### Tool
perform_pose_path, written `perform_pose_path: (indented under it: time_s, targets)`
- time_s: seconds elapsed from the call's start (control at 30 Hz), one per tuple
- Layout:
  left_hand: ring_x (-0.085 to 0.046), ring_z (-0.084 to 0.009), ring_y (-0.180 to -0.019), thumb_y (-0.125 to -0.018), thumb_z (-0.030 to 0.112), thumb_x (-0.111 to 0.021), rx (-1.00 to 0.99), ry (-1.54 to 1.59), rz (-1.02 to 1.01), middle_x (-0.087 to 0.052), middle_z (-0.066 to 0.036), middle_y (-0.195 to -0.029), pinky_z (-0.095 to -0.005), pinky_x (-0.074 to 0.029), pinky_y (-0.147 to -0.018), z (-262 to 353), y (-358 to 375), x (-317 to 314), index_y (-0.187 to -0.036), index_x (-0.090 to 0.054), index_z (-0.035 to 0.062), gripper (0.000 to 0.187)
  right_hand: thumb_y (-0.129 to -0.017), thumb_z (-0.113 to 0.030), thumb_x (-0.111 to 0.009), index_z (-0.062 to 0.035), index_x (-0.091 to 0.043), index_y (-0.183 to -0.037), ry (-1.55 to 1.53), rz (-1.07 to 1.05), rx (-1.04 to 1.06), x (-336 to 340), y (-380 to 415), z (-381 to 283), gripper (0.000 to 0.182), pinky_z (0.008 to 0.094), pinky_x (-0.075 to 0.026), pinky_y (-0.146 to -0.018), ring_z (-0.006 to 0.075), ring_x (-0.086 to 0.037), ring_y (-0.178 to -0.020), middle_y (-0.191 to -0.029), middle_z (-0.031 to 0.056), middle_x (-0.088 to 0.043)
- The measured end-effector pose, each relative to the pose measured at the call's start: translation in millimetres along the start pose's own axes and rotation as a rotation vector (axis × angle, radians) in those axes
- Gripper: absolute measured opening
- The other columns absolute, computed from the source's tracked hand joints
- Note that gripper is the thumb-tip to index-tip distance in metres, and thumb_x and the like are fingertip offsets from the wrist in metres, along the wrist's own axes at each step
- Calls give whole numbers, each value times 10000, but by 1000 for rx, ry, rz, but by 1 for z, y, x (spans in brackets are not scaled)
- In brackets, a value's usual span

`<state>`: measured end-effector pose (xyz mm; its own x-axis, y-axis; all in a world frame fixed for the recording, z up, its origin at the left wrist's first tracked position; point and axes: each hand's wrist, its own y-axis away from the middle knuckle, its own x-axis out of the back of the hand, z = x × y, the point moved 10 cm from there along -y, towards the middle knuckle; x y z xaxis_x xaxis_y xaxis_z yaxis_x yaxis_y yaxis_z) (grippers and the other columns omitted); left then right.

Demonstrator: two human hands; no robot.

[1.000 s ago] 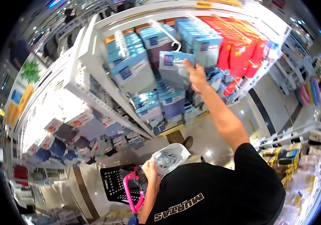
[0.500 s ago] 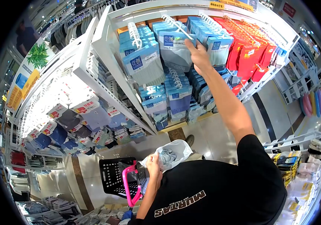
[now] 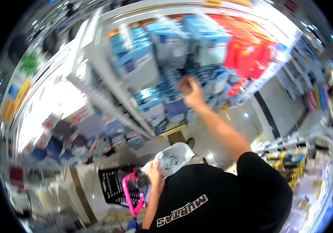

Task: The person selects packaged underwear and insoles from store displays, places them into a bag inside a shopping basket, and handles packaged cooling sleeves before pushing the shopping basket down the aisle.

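At far left, the black perforated shopping basket [image 3: 112, 185] with its pink handle [image 3: 126, 190] sits just beside the left hand [image 3: 155, 174], whose fingers grasp the rim of the open white plastic bag [image 3: 186, 150], with grey-blue contents [image 3: 169, 160] visible inside. Blue-topped hanging packs [image 3: 172, 48] occupy the white display rack [image 3: 101, 50] from its left upright toward its right edge; the right hand [image 3: 191, 93] is positioned before their lower rows, fingers bent, though blur prevents telling whether they grasp anything. Red hanging packs [image 3: 248, 48] occupy the rack's upper right corner.
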<state>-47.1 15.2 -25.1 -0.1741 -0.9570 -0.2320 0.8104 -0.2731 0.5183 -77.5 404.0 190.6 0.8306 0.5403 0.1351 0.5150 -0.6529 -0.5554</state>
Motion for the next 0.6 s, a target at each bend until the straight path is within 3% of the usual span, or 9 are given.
perform_pose_path:
  time_s: [0.07,0.13,0.17,0.27,0.3,0.37,0.47,0.57,0.6]
  targets:
    - [-500,-53,-581,-947,232,-660,56,-23,-53,-541,40,-697,-218,-400,-501,2,2,-7,-874,-614,97,160,-838,-190,-695,-33,-626,-746,-4,-228,-503,-17,79,8,194,338,-514,-656,155,-634,-661,-687,41,-663]
    - [-529,-63,-617,-957,210,-643,49,4,-123,-569,25,-727,-220,-436,-536,-8,-11,-15,-875,-602,89,152,-807,-270,-688,-17,-659,-682,-137,-591,-342,-62,159,10,283,339,-495,-590,137,-611,-610,-626,76,-648]
    - [-521,-54,-614,-964,179,-635,1,51,-140,-561,31,-725,-217,-445,-543,-11,-17,-19,-856,-583,96,146,-793,-244,-685,-8,-677,-725,-64,-956,-207,-97,216,27,246,359,-474,-566,155,-591,-585,-637,109,-645]
    - [-597,-95,-739,-980,164,-608,29,21,-332,-623,-22,-821,-247,-502,-647,-1,-10,-75,-912,-572,74,119,-787,-228,-669,-1,-703,-860,217,-1425,-253,-106,310,39,241,445,-495,-619,312,-643,-663,-773,167,-690]
    - [-606,-100,-750,-982,165,-607,34,14,-358,-631,-29,-832,-251,-508,-654,2,-4,-87,-923,-569,72,117,-794,-225,-674,13,-700,-907,291,-1213,-182,-103,319,50,264,452,-515,-706,348,-671,-822,-918,176,-709]
    - [-610,-95,-701,-987,169,-601,50,-25,-422,-638,-36,-818,-240,-500,-600,3,-1,-103,-950,-557,65,119,-770,-220,-676,16,-689,-935,605,-1410,-404,-105,337,72,289,459,-507,-772,349,-652,-902,-964,175,-696]
    - [-591,-89,-653,-990,162,-597,62,-24,-516,-634,-34,-807,-231,-491,-580,18,15,-134,-928,-563,65,120,-735,-230,-674,-1,-696,-919,475,-728,201,-113,353,98,295,444,-491,-792,333,-626,-901,-904,159,-684]
    - [-592,-83,-682,-991,168,-593,49,-73,-580,-643,-26,-840,-230,-485,-574,11,24,-152,-919,-575,71,121,-708,-261,-671,-32,-704,-873,582,-619,367,-105,370,126,284,424,-489,-774,317,-606,-849,-813,111,-667]
    - [-589,-76,-690,-993,163,-587,107,-88,-587,-638,-21,-840,-221,-479,-581,3,25,-149,-905,-577,71,128,-733,-231,-656,-18,-697,-852,671,-873,262,-108,372,135,247,427,-509,-757,323,-640,-856,-830,122,-686]
